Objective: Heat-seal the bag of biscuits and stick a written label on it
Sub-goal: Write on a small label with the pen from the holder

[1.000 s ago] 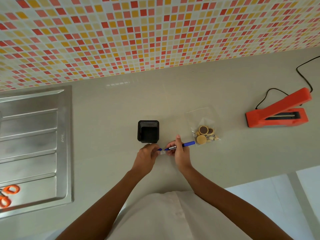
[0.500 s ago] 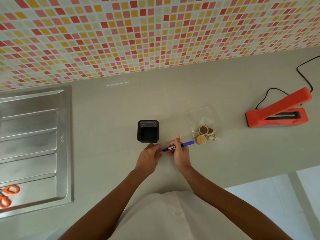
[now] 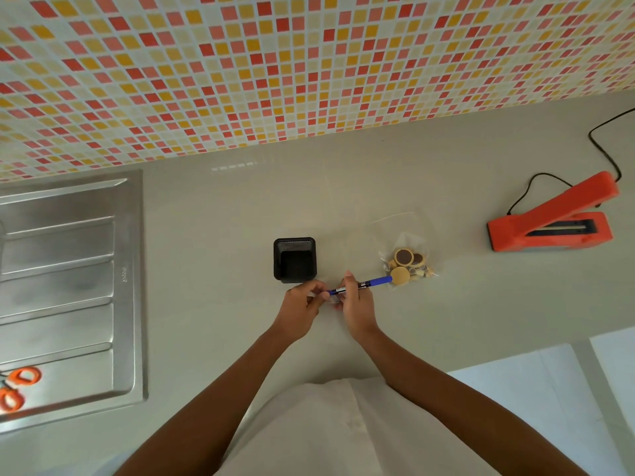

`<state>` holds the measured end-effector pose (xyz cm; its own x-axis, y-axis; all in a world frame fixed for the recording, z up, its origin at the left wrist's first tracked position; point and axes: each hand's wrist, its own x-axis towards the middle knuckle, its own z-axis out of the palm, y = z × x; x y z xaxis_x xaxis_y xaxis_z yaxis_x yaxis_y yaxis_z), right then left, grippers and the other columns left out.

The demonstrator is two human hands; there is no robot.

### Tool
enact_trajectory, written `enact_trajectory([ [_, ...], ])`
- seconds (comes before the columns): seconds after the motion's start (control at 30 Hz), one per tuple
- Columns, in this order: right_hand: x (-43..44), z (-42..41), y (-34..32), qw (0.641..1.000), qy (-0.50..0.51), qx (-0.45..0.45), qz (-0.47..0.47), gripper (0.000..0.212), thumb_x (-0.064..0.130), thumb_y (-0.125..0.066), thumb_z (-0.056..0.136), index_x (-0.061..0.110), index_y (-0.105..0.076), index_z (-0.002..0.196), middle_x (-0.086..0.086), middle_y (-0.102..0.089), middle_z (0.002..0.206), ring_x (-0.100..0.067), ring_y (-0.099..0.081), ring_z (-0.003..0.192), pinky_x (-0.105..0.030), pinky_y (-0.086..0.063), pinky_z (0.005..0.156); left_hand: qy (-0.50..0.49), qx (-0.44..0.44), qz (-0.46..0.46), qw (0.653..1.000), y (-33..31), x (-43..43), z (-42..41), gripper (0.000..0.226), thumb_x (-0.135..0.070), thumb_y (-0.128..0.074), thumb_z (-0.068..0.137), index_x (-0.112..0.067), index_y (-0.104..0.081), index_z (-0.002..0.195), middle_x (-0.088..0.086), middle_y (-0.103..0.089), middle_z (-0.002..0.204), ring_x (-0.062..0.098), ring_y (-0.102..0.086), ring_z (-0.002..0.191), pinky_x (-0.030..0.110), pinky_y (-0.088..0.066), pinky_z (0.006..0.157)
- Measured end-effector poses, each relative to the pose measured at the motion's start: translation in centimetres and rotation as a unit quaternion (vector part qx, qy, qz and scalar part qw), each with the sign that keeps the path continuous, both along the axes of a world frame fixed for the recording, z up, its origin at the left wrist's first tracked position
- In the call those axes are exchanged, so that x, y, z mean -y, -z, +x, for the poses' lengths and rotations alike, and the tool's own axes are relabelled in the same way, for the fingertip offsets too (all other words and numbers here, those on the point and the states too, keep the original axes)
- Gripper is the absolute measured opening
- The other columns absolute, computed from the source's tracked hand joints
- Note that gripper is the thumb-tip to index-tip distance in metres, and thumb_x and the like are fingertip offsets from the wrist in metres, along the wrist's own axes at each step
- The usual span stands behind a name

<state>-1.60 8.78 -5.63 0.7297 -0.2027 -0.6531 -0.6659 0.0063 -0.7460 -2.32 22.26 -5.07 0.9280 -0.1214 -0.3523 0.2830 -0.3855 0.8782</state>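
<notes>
A clear plastic bag of round biscuits (image 3: 407, 266) lies on the grey counter, right of centre. My right hand (image 3: 355, 305) grips a blue pen (image 3: 372, 282) whose tip points left toward my left hand (image 3: 302, 309). The left hand's fingers pinch at a small white label (image 3: 332, 299) that lies on the counter between the two hands, mostly hidden by them. The orange heat sealer (image 3: 553, 221) stands at the far right with its arm raised, a black cord running back from it.
A black mesh pen holder (image 3: 294, 259) stands just behind my left hand. A steel sink drainer (image 3: 68, 286) fills the left side, with orange-handled scissors (image 3: 17, 386) on its near corner. The tiled wall runs along the back.
My left hand slid right until its fingers met the pen tip, covering most of the white label. The pen and right hand barely moved.
</notes>
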Motion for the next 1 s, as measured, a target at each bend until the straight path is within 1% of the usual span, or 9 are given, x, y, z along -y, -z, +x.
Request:
enact_trajectory([
  [0.1, -0.2, 0.1, -0.2, 1.000, 0.004, 0.002, 0.003, 0.044, 0.034, -0.044, 0.104, 0.011, -0.056, 0.068, -0.005, -0.060, 0.065, -0.016, -0.058, 0.063, -0.030, -0.050, 0.064, 0.000, -0.024, -0.018, 1.000, -0.2, -0.2, 0.0, 0.013, -0.013, -0.059, 0.096, -0.005, -0.069, 0.092, -0.005, -0.055, 0.065, 0.005, -0.040, 0.048, 0.016, -0.036, 0.051],
  [0.3, 0.0, -0.1, 0.4, 0.999, -0.026, 0.010, -0.032, 0.045, 0.032, -0.045, 0.103, 0.012, -0.056, 0.064, -0.007, -0.057, 0.062, -0.020, -0.055, 0.063, -0.040, -0.047, 0.068, 0.001, -0.053, -0.027, 0.998, -0.7, 0.2, -0.5, 0.019, -0.014, -0.055, 0.098, -0.005, -0.071, 0.094, -0.009, -0.050, 0.058, 0.003, -0.041, 0.047, 0.012, -0.034, 0.050],
  [0.4, 0.2, -0.1, 0.4, 0.998, -0.047, 0.024, -0.029, 0.043, 0.032, -0.045, 0.104, 0.013, -0.058, 0.067, -0.005, -0.059, 0.064, -0.017, -0.056, 0.064, -0.037, -0.050, 0.071, -0.021, -0.067, -0.031, 0.997, -1.3, 0.2, -0.5, 0.018, -0.014, -0.055, 0.098, -0.005, -0.069, 0.093, -0.008, -0.050, 0.059, 0.003, -0.041, 0.046, 0.014, -0.035, 0.049],
  [0.5, 0.5, -0.6, 0.2, 0.996, -0.066, 0.066, 0.015, 0.039, 0.033, -0.044, 0.104, 0.012, -0.058, 0.074, -0.002, -0.057, 0.064, -0.013, -0.055, 0.063, -0.030, -0.050, 0.068, -0.032, -0.074, -0.025, 0.996, -2.5, -0.3, 0.2, 0.016, -0.013, -0.055, 0.097, -0.010, -0.067, 0.088, -0.006, -0.053, 0.063, 0.002, -0.042, 0.046, 0.013, -0.036, 0.050],
  [0.6, 0.9, -1.1, 0.0, 0.989, -0.095, 0.108, 0.040, 0.035, 0.031, -0.044, 0.105, 0.011, -0.061, 0.082, 0.002, -0.061, 0.067, -0.009, -0.057, 0.065, -0.026, -0.050, 0.067, -0.028, -0.047, 0.015, 0.998, -4.1, -1.5, 0.5, 0.014, -0.012, -0.055, 0.097, -0.008, -0.068, 0.093, -0.005, -0.056, 0.068, 0.001, -0.046, 0.048, 0.012, -0.039, 0.051],
  [0.73, 1.0, -1.5, 0.0, 0.983, -0.116, 0.141, 0.033, 0.029, 0.021, -0.044, 0.105, 0.017, -0.062, 0.082, 0.010, -0.058, 0.063, -0.004, -0.053, 0.064, -0.022, -0.046, 0.065, -0.025, 0.002, 0.061, 0.998, -6.4, -3.5, 0.0, 0.011, -0.015, -0.059, 0.095, -0.012, -0.069, 0.093, 0.002, -0.063, 0.071, 0.003, -0.049, 0.052, 0.014, -0.042, 0.052],
  [0.83, 1.1, -1.9, 0.3, 0.982, -0.121, 0.145, 0.029, 0.031, 0.018, -0.043, 0.105, 0.014, -0.065, 0.083, 0.007, -0.063, 0.071, -0.008, -0.058, 0.071, -0.021, -0.047, 0.069, -0.015, 0.022, 0.068, 0.997, -8.2, -4.2, -0.6, 0.010, -0.018, -0.060, 0.095, -0.017, -0.070, 0.092, 0.005, -0.065, 0.072, 0.006, -0.048, 0.052, 0.017, -0.042, 0.050],
  [0.93, 1.2, -1.9, 0.3, 0.976, -0.145, 0.162, 0.005, 0.025, 0.032, -0.051, 0.095, 0.015, -0.068, 0.090, -0.006, -0.069, 0.081, -0.017, -0.062, 0.078, -0.024, -0.050, 0.072, -0.066, 0.053, 0.047, 0.995, -9.9, -4.8, -0.9, 0.013, -0.016, -0.058, 0.096, -0.016, -0.068, 0.087, -0.011, -0.059, 0.065, 0.005, -0.046, 0.047, 0.015, -0.038, 0.049],
  [1.0, 1.3, -1.5, 0.6, 0.957, -0.201, 0.194, -0.080, 0.013, 0.026, -0.056, 0.088, 0.018, -0.066, 0.091, -0.007, -0.068, 0.080, -0.018, -0.062, 0.072, -0.027, -0.051, 0.069, -0.118, 0.078, 0.023, 0.990, -11.1, -5.2, -0.7, 0.013, -0.015, -0.058, 0.095, -0.014, -0.069, 0.088, -0.017, -0.055, 0.058, 0.006, -0.041, 0.045, 0.015, -0.033, 0.047],
])
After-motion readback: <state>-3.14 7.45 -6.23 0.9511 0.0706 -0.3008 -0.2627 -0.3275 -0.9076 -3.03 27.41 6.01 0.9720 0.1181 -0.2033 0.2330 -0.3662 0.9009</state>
